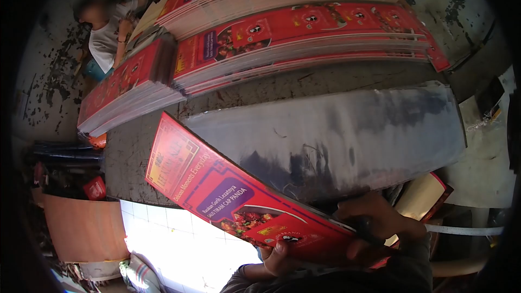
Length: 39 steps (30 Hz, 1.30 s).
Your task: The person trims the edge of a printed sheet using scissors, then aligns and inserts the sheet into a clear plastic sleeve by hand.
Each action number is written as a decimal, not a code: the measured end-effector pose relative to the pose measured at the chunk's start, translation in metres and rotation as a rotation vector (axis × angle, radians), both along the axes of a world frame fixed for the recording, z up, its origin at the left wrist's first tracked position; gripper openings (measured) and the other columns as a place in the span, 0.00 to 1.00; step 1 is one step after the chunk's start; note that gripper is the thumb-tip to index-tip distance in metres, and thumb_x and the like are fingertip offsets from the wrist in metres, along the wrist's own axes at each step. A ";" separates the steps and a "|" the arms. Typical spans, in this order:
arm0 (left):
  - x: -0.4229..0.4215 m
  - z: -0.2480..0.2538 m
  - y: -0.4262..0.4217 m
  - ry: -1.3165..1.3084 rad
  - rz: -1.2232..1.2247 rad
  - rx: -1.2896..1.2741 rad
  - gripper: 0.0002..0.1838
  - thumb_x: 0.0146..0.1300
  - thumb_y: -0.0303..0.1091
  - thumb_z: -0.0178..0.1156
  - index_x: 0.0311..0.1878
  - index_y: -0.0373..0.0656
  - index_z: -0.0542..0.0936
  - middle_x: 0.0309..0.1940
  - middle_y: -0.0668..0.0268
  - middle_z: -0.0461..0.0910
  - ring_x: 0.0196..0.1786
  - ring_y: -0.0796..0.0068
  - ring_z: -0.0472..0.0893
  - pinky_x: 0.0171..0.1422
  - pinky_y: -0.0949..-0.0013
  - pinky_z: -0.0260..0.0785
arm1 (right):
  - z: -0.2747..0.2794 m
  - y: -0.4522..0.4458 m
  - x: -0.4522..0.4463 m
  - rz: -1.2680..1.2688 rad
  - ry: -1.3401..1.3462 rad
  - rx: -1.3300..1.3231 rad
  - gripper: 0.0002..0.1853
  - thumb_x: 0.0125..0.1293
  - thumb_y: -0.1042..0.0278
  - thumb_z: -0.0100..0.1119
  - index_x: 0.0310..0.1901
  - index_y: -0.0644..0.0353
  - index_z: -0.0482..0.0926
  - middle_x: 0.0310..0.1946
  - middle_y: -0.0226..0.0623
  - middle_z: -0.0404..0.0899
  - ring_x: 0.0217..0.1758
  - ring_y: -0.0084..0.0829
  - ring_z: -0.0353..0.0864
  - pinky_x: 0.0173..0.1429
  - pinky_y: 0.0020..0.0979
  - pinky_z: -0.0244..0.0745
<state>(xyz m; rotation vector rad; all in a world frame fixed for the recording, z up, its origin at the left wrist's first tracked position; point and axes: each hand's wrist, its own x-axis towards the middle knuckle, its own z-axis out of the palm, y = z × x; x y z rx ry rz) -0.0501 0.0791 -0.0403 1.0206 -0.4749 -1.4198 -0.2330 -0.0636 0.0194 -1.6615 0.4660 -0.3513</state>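
A long red printed board [255,206] with a purple label and food pictures slants across the front, raised over the table's near edge. My left hand [277,260] grips its lower edge, thumb on the printed face. At the board's right end is my right hand [380,217], closed, its fingers curled at the upper edge. Something dark shows within that hand, too shadowed to name. Behind the board, a stack of clear plastic sheets [336,130] lies on the dark table [135,152].
Tall stacks of red printed boards [304,32] stand along the table's far side, with a shorter stack [125,87] to the left. Another person [106,32] sits beyond. An orange-brown panel [84,230] and a striped sack [141,276] are at lower left.
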 end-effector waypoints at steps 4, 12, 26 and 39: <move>0.000 0.000 0.001 0.004 -0.002 0.001 0.35 0.59 0.54 0.47 0.58 0.32 0.59 0.47 0.48 0.68 0.44 0.58 0.75 0.46 0.55 0.72 | 0.002 -0.001 0.003 -0.024 0.041 -0.056 0.26 0.42 0.54 0.71 0.42 0.59 0.76 0.30 0.39 0.79 0.33 0.30 0.80 0.37 0.27 0.72; 0.000 -0.001 0.000 0.011 -0.003 -0.005 0.36 0.59 0.55 0.47 0.58 0.32 0.59 0.47 0.48 0.68 0.44 0.58 0.75 0.46 0.55 0.72 | 0.000 0.003 -0.001 -0.066 0.061 -0.205 0.22 0.43 0.63 0.71 0.40 0.59 0.77 0.32 0.40 0.79 0.33 0.33 0.81 0.35 0.27 0.73; -0.001 -0.002 0.004 0.006 -0.001 -0.018 0.36 0.59 0.56 0.47 0.58 0.32 0.58 0.47 0.48 0.68 0.44 0.58 0.75 0.45 0.55 0.72 | -0.004 0.016 -0.022 -0.103 0.046 0.397 0.35 0.39 0.48 0.73 0.45 0.60 0.70 0.25 0.29 0.74 0.28 0.18 0.71 0.31 0.23 0.65; -0.028 -0.036 0.023 0.419 0.031 -0.120 0.27 0.55 0.32 0.52 0.57 0.32 0.60 0.51 0.48 0.70 0.51 0.56 0.73 0.57 0.55 0.65 | 0.017 -0.003 0.006 0.023 -0.062 -0.052 0.32 0.39 0.52 0.72 0.44 0.63 0.74 0.35 0.38 0.78 0.36 0.32 0.79 0.39 0.28 0.72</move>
